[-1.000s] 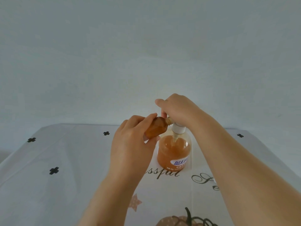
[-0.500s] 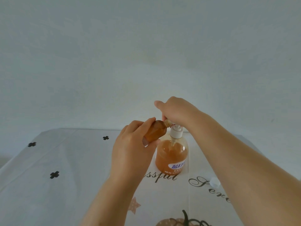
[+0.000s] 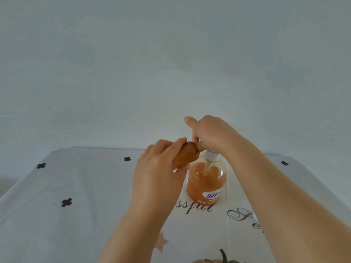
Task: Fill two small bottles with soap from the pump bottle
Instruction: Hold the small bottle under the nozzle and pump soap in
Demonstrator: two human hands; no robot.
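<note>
The small bottle is held tilted by the left hand, its fingers curled, neck at the pump gripped by the right hand.

Left hand: your left hand grips the small bottle, thumb on top, fingers curled beneath.
Right hand: your right hand, just up-right of the left, curls over the pump bottle top, one finger jutting left.
Forearms: bare, converging forward.
</note>
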